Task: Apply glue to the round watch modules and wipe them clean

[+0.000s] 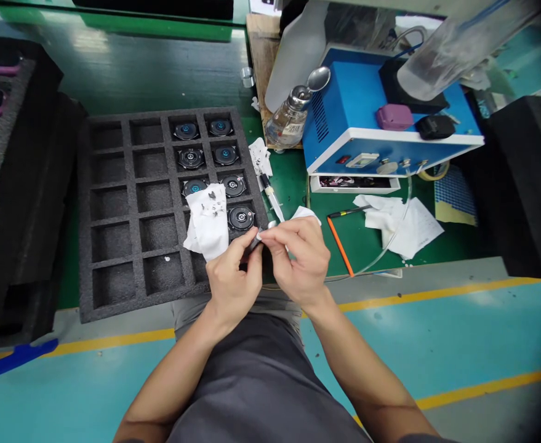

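My left hand (234,277) grips a small dark part (253,242) between thumb and fingers, mostly covered by them. The fingertips of my right hand (300,259) pinch together against that part, with a tiny white bit (259,236) showing at their tips. Whatever else they hold is hidden. Just beyond my hands, round black watch parts (241,218) sit in the right-hand columns of a black foam tray (106,212). A crumpled white wipe (209,223) with dark specks lies over the tray, close to my left hand.
Beyond my right hand lie a white-bodied pen-like tool (272,198), an orange stick (341,247) and wipes (402,224). A blue machine (362,92) with a clear tube (407,200) stands at the back right, beside a glass bottle (288,120). Stacked foam trays (30,154) rise at left.
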The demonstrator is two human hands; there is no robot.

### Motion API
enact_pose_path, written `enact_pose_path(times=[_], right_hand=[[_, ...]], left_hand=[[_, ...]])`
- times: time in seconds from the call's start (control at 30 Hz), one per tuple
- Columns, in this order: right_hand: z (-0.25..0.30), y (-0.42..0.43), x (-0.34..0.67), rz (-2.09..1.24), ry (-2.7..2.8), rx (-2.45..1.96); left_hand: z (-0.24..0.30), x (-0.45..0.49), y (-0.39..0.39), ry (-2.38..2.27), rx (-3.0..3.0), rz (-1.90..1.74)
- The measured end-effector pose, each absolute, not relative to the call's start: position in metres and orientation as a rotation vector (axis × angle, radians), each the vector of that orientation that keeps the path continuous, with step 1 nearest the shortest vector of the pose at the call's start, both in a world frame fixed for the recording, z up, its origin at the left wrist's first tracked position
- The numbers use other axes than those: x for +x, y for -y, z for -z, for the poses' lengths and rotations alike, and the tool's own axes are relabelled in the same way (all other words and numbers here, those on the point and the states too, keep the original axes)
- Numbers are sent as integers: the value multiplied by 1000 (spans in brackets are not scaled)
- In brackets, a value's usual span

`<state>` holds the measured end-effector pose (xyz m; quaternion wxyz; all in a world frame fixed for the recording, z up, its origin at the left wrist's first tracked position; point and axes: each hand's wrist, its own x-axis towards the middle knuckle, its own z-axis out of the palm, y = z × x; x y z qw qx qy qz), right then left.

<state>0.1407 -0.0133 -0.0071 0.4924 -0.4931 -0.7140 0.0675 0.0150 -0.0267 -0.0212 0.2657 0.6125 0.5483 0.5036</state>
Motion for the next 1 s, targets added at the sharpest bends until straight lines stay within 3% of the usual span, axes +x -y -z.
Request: enact_pose_path(times=[0.3, 0.47, 0.7, 0.87, 1.0], right_hand=[[7, 1, 152, -144, 1736, -1188], [-4, 0, 156, -341, 1580, -1250], [-21, 5, 149, -471, 1747, -1047], [-22, -22, 149, -259, 1849, -1160], [-22, -27, 150, -308, 1792, -1170]], left_hand=[[14, 10, 23, -1280, 1147, -1327], [-2, -6, 13, -996, 717, -1237], [-4, -11, 8, -922, 639, -1176], [-10, -18, 6, -804, 605, -1008], [-16, -22, 7, -795, 513, -994]])
